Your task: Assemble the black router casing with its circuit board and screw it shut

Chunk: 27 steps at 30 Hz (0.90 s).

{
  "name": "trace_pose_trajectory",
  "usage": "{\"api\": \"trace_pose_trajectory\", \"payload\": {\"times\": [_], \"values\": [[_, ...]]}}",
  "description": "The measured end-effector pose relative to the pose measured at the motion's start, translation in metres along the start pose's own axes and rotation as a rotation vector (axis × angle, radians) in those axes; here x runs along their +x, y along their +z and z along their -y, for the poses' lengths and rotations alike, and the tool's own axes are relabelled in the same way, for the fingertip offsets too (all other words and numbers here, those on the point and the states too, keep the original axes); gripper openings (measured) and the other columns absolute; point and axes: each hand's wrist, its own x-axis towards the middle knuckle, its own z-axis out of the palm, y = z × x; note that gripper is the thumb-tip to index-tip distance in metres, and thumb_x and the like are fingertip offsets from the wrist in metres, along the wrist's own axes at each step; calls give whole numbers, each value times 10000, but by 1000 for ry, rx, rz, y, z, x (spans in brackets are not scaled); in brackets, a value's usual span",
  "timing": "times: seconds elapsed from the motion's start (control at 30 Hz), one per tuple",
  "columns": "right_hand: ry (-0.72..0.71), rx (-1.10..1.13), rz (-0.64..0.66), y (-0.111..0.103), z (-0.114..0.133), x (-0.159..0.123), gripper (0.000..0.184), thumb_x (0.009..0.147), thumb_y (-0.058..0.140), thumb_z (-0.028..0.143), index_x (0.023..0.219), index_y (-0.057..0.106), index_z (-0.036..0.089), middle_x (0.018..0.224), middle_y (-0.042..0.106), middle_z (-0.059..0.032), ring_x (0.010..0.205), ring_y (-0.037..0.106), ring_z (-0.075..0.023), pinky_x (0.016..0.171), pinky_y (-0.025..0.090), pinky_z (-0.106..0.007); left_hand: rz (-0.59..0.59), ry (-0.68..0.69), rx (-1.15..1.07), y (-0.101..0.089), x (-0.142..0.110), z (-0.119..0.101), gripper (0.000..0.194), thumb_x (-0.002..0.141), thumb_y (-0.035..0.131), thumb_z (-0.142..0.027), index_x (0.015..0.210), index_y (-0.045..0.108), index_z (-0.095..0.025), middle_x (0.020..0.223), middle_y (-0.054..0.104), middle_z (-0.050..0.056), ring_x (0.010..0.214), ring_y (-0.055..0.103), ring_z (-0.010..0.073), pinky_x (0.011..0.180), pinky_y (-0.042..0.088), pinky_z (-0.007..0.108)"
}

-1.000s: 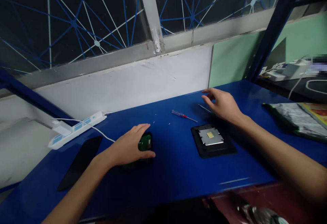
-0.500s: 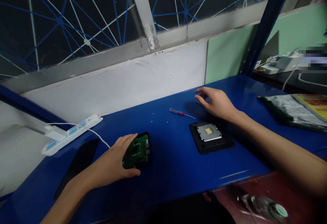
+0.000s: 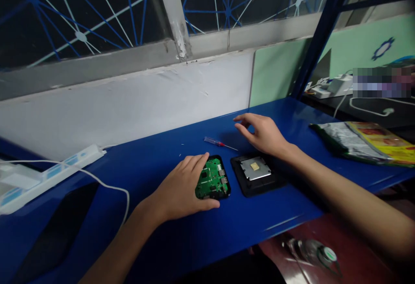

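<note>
My left hand (image 3: pixel 183 189) is closed round the left side of a black plastic case with a green circuit board (image 3: pixel 212 178) in it. The case is on the blue table or just over it. Just right of it lies a black cover (image 3: pixel 246 186) bearing a silver metal plate with a pale square pad. My right hand (image 3: pixel 261 132) hovers behind the cover, thumb and forefinger apart, with nothing visible between them. A screwdriver (image 3: pixel 218 143) with a clear and red handle lies left of that hand, its shaft pointing right.
A white power strip (image 3: pixel 58 173) with a cable lies at the left, beside a flat dark object (image 3: pixel 56 232). Tiny pale bits are on the blue table (image 3: pixel 259 215). A shiny food packet (image 3: pixel 359 143) rests at the right. Below the front edge is a clear bottle (image 3: pixel 313 251).
My left hand has brought the case with the circuit board rightward, close to the black cover. My right hand has stayed behind the cover. The camera view has turned slightly right.
</note>
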Motion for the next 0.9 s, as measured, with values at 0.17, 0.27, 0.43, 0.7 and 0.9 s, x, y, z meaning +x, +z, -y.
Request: {"api": "trace_pose_trajectory", "payload": {"times": [0.17,0.27,0.43,0.7,0.9], "values": [[-64,15,82,1,9,-3,307,985,533,397,1156,674,185,990,747,-78,849,702,-204,786,545,-357,-68,72,-46,7,5,6,1184,690,641,-835,1592,232,-185,1558,400,180,1411,375,431,1161,324,600],[-149,57,212,2,20,-8,372,971,559,470,1204,648,193,1166,723,-102,1048,696,-237,915,546,-390,-85,80,-71,8,-3,11,1178,694,641,-825,1591,234,-179,1581,367,175,1424,349,435,1174,298,609],[-321,60,423,3,36,-15,550,894,612,607,1271,623,207,1356,638,-131,1260,601,-299,1050,491,-482,-44,31,-95,5,-9,17,1258,640,619,-881,1580,254,-130,1578,345,203,1441,308,431,1182,283,582],[-501,-53,562,8,45,-22,767,754,666,742,1271,629,177,1376,621,-196,1246,618,-372,1026,510,-552,-84,16,-170,6,-11,23,1235,562,633,-890,1531,375,-169,1432,482,175,1345,402,417,1129,344,576],[-487,-54,604,8,46,-22,838,676,688,793,1231,655,166,1370,623,-203,1263,607,-387,1033,513,-570,-78,-27,-169,6,-12,26,1241,538,684,-821,1550,349,-187,1452,459,178,1356,383,432,1106,365,604]]}}
